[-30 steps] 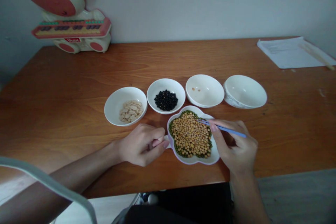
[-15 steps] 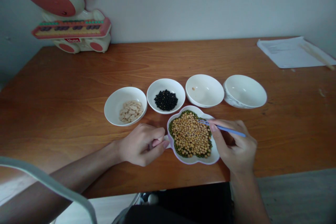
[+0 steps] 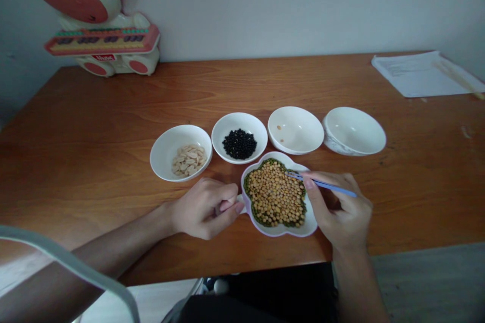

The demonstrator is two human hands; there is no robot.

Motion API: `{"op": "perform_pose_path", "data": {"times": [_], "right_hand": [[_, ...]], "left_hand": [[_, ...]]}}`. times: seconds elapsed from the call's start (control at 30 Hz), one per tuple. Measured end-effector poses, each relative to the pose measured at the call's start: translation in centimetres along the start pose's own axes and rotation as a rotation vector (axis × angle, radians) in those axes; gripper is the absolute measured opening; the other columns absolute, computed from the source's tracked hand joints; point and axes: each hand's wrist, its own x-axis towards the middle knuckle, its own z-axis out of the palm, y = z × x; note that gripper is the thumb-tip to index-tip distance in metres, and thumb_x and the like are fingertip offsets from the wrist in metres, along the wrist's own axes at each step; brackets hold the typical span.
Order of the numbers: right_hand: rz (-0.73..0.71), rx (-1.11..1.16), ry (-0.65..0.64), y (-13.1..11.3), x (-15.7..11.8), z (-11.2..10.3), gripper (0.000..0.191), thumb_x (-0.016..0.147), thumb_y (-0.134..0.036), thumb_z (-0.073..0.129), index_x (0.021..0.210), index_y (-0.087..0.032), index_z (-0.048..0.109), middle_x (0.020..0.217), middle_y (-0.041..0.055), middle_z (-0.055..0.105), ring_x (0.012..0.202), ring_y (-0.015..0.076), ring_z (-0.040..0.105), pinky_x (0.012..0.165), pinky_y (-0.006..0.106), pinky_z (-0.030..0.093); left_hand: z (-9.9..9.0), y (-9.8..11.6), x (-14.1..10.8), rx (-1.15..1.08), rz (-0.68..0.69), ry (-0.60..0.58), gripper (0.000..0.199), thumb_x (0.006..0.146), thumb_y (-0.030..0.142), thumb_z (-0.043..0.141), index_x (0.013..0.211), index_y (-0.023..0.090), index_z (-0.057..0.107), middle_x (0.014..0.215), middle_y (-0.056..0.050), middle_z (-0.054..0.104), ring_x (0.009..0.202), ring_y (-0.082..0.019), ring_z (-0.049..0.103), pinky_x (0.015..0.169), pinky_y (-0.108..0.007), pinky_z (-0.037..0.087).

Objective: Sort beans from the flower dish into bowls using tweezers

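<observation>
Left grip (image 3: pixel 207 209) is wrapped around the handle (image 3: pixel 242 205) of a flower-shaped dish (image 3: pixel 310 219), filled with yellow beans (image 3: pixel 276 192) and little green ones (image 3: pixel 273 162), on the table (image 3: pixel 235 83). By the right grip (image 3: pixel 341 209), a blue fork (image 3: pixel 333 188) is pinched, its tips over the yellow beans. Farther back, pale flat seeds (image 3: pixel 189 160) and black beans (image 3: pixel 240 144) are held in two white bowls (image 3: pixel 165 150).

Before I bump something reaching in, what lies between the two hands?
The head view shows a scalloped dish of tan and green beans, plus a fork's tines.
</observation>
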Motion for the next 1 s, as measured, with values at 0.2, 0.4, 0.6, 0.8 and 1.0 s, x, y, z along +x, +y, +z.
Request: {"op": "perform_pose_path", "data": {"times": [0.2,0.4,0.6,0.8,1.0], "right_hand": [[-0.004,0.004,-0.010,0.0,0.0,-0.1,0.016,0.092,-0.015,0.072,0.104,-0.025,0.075,0.097,0.0015,0.081,0.085,0.0194,0.074,0.079,0.036,0.052],[-0.011,0.016,0.000,-0.1,0.1,0.0,0.017,0.092,-0.013,0.072,0.104,-0.024,0.075,0.097,0.0021,0.081,0.084,0.0194,0.075,0.079,0.036,0.052],[-0.054,0.015,0.113,-0.3,0.0,-0.1,0.025,0.088,-0.010,0.075,0.108,-0.025,0.076,0.096,0.0023,0.082,0.081,0.0209,0.076,0.078,0.038,0.054],[0.022,-0.084,0.318,0.1,0.7,0.6,0.028,0.090,-0.012,0.074,0.114,-0.026,0.078,0.103,0.0036,0.083,0.089,0.0236,0.077,0.083,0.041,0.056],[0.097,-0.057,0.277,0.3,1.2,1.1,0.024,0.093,-0.019,0.074,0.116,-0.026,0.078,0.108,0.0033,0.082,0.095,0.0212,0.076,0.087,0.038,0.059]], "left_hand": [[0.0,0.0,0.0,0.008,0.011,0.007,0.033,0.095,0.012,0.057,0.076,0.023,0.033,0.061,0.009,0.037,0.050,-0.008,0.032,0.050,-0.026,0.025],[0.0,0.0,0.0,0.008,0.010,0.004,0.033,0.095,0.011,0.058,0.076,0.023,0.033,0.061,0.009,0.037,0.051,-0.008,0.031,0.050,-0.026,0.025],[0.0,-0.1,0.0,0.005,0.014,0.001,0.033,0.095,0.012,0.057,0.076,0.023,0.033,0.061,0.009,0.036,0.051,-0.008,0.031,0.051,-0.026,0.025],[0.1,-0.2,-0.1,-0.001,0.001,-0.001,0.033,0.095,0.012,0.057,0.076,0.023,0.033,0.061,0.009,0.037,0.051,-0.008,0.032,0.050,-0.027,0.025],[0.0,0.0,0.0,-0.005,0.006,0.000,0.033,0.096,0.012,0.057,0.076,0.023,0.033,0.061,0.009,0.036,0.050,-0.008,0.031,0.050,-0.027,0.025]]}}
